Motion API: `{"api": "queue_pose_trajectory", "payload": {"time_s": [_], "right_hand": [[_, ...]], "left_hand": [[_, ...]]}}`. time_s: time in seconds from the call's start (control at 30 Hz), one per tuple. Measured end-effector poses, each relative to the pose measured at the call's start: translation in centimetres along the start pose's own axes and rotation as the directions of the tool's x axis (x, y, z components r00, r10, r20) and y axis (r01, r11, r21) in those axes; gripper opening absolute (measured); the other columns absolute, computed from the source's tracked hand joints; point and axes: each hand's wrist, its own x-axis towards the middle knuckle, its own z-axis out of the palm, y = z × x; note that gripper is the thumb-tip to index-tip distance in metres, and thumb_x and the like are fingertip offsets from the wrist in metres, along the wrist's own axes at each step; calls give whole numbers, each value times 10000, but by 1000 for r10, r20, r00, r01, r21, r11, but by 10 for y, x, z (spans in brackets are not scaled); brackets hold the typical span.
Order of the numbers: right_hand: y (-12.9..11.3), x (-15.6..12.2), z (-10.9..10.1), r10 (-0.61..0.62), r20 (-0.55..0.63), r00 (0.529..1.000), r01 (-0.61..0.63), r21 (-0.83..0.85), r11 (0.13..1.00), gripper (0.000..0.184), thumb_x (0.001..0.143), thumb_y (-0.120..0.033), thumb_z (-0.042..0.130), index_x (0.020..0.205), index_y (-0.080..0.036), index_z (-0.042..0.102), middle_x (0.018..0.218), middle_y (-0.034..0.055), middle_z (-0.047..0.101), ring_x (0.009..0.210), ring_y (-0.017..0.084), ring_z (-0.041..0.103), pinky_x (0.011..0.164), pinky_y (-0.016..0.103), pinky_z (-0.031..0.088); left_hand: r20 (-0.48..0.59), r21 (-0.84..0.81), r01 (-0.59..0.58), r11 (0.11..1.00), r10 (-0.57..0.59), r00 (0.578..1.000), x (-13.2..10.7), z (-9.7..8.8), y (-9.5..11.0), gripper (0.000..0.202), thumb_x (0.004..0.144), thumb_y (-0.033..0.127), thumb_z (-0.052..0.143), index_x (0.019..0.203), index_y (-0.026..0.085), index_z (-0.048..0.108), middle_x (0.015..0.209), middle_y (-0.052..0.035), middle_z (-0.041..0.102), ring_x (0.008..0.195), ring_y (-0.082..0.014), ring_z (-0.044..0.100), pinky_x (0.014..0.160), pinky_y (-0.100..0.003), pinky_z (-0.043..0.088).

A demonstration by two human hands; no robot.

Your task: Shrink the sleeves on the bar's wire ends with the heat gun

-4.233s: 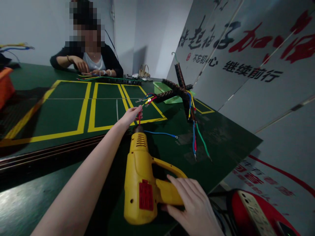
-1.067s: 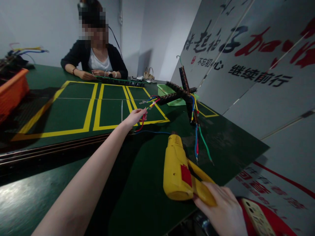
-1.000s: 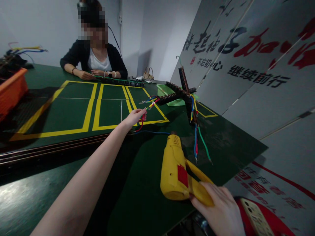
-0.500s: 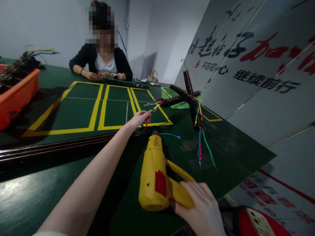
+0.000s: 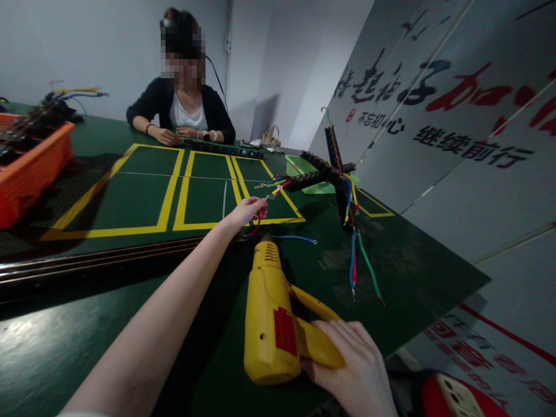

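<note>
My right hand is wrapped round the handle of a yellow heat gun with a red label or grille on its side. The gun's dark nozzle points away from me, just below my left hand. That hand is closed in a pinch on a red wire, whose end is partly hidden by the fingers. A blue wire with a ring terminal lies on the table past the nozzle. Both wires run toward the end of a long black bar under my left forearm.
Crossed black strips with coloured wires rest on a green basket at the right. An orange crate of similar parts stands at the left. Across the green table, a person handles another strip.
The heat gun's nozzle has swung a little left and its body has dropped slightly toward me. My left hand keeps its pinch in nearly the same place.
</note>
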Motion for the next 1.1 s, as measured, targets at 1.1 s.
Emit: {"api": "queue_pose_trajectory", "payload": {"time_s": [1.1], "right_hand": [[-15, 3, 0, -86, -83, 993, 70, -173, 982, 494, 922, -542, 430, 1062, -96, 590, 839, 55, 681, 754, 167, 639, 729, 309, 441]], "left_hand": [[14, -40, 82, 996, -81, 997, -1, 3, 3, 171, 877, 264, 521, 760, 141, 501, 758, -65, 669, 646, -105, 599, 624, -217, 457]]}}
